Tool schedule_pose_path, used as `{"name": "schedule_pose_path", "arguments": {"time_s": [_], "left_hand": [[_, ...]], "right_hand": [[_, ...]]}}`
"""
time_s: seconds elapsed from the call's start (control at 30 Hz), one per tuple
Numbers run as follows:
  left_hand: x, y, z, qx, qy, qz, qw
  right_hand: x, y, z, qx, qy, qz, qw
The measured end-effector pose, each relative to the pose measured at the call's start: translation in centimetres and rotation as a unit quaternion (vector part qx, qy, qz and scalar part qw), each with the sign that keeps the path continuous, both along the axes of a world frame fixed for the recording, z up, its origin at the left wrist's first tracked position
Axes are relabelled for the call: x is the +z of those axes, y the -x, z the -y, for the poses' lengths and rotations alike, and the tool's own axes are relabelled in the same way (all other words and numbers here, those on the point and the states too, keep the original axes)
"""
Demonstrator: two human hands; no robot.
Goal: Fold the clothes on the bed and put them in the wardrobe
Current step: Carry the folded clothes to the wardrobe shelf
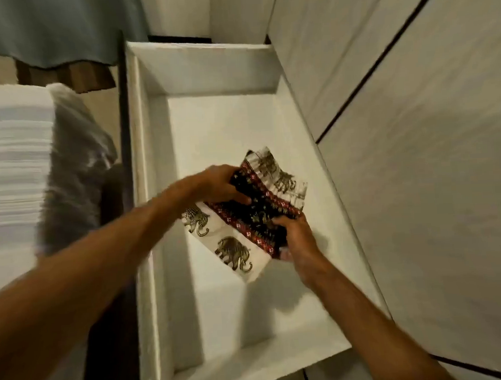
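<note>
The left forearm enters from the lower left corner, closest to the viewer, and reaches across the near rim of an open white drawer [145, 195]. The left hand [218, 184] grips the far left edge of a folded garment [245, 219], with the thumb laid on top of its dark patterned band. The right hand [297, 239] holds the near right edge of the same garment, fingers curled under it. The two hands are apart, one on each side of the fold.

The garment is white cloth printed with elephants and crossed by a black and red band. It is inside the drawer, low over the drawer floor; whether it already rests on the floor cannot be determined. No other clothing is visible in the drawer.

Status: this item is folded and at its storage position, so its placement step is judged nearly complete; release remains. The bed [12, 161] appears at the left edge, blurred, with a grey fabric item [76, 158] lying at its corner. Whether further clothes await folding cannot be determined from this view.
</note>
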State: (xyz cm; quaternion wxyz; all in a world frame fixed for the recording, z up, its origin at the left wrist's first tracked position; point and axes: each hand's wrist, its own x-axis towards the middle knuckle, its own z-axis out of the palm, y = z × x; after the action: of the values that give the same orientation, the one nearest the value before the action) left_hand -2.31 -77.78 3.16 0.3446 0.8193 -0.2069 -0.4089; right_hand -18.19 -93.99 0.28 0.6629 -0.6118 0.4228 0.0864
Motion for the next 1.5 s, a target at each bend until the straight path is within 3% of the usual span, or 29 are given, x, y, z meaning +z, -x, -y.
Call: {"name": "schedule_pose_path", "arguments": {"time_s": [0.1,0.2,0.3,0.37,0.6,0.77,0.9,1.03,1.13,1.3,1.5], "left_hand": [[-7.4,1.4,8.0,-0.089,-0.070,-0.015,0.994],[-13.8,5.4,15.0,-0.127,-0.062,-0.054,0.988],[-17.4,9.4,18.4,-0.135,-0.041,-0.067,0.988],[-18.5,11.2,20.3,-0.134,-0.025,-0.062,0.989],[-19.7,11.9,21.4,-0.099,-0.014,-0.055,0.993],[-17.2,10.4,17.6,-0.134,-0.017,0.041,0.990],[-12.3,7.1,8.4,-0.056,0.003,0.149,0.987],[-6.4,5.0,-6.5,0.039,-0.009,0.230,0.972],[-2.1,6.1,-19.7,0.117,-0.021,0.296,0.948],[1.4,13.6,-42.7,0.276,-0.048,0.346,0.895],[-2.5,30.9,-69.6,0.483,-0.129,0.274,0.822]], "right_hand": [[-7.7,3.3,3.6,-0.129,-0.052,-0.085,0.987],[-16.9,7.9,7.7,-0.284,-0.036,-0.165,0.944],[-17.3,10.4,8.5,-0.416,-0.011,-0.195,0.888],[-17.0,10.7,9.4,-0.481,0.020,-0.167,0.860],[-13.9,9.7,11.5,-0.440,0.086,-0.232,0.863],[-9.8,9.2,10.6,-0.255,0.250,-0.280,0.891],[-8.5,7.8,5.8,-0.092,0.396,-0.189,0.894],[-5.3,2.0,-3.2,0.039,0.387,0.017,0.921],[-2.1,-3.0,-13.1,0.136,0.402,0.163,0.891],[4.3,-6.9,-34.2,0.256,0.346,0.295,0.853],[2.2,-1.8,-62.5,0.449,0.181,0.290,0.826]]}}
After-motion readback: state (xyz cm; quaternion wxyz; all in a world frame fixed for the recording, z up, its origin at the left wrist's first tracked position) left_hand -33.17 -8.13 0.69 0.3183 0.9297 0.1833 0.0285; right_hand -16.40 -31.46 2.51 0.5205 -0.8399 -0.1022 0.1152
